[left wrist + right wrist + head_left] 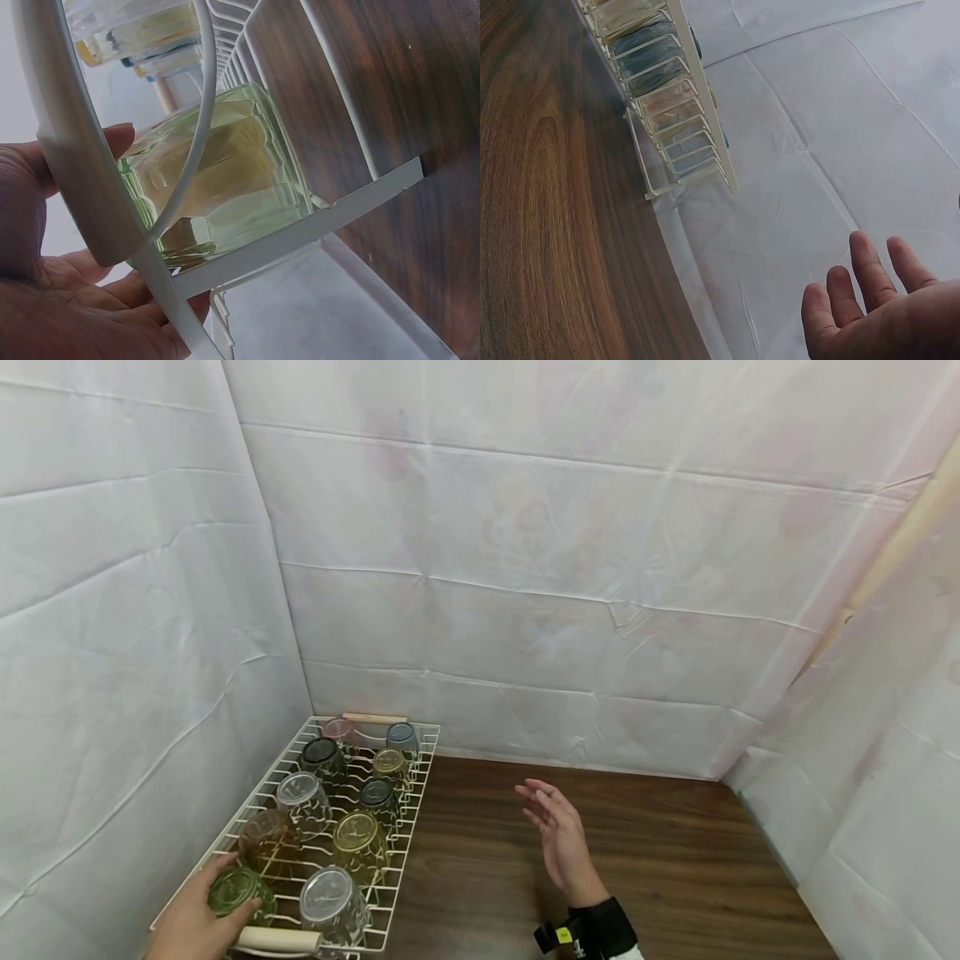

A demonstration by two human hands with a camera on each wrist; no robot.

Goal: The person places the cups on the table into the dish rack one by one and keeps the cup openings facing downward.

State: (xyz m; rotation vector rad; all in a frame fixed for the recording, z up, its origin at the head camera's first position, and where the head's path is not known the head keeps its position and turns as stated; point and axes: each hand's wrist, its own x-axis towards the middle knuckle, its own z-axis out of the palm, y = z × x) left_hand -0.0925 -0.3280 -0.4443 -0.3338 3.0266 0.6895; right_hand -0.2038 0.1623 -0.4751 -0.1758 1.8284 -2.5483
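Note:
At the near left corner of a white wire rack (393, 893), my left hand (191, 914) grips an upside-down green glass (242, 892), thumb on one side and fingers on the other. In the left wrist view the green glass (232, 172) stands within the rack's wires, behind the wooden handle (79, 150). My right hand (562, 843) is held over the brown table, fingers loosely extended and holding nothing. Beside the green glass are an amber glass (268, 839) and a clear glass (330, 897).
Several more upturned glasses fill the rack in two rows, among them a yellow glass (358, 839), a clear glass (302, 797) and a blue glass (402, 737). White sheeting (525, 568) walls the wooden table (675, 860) at the back and sides.

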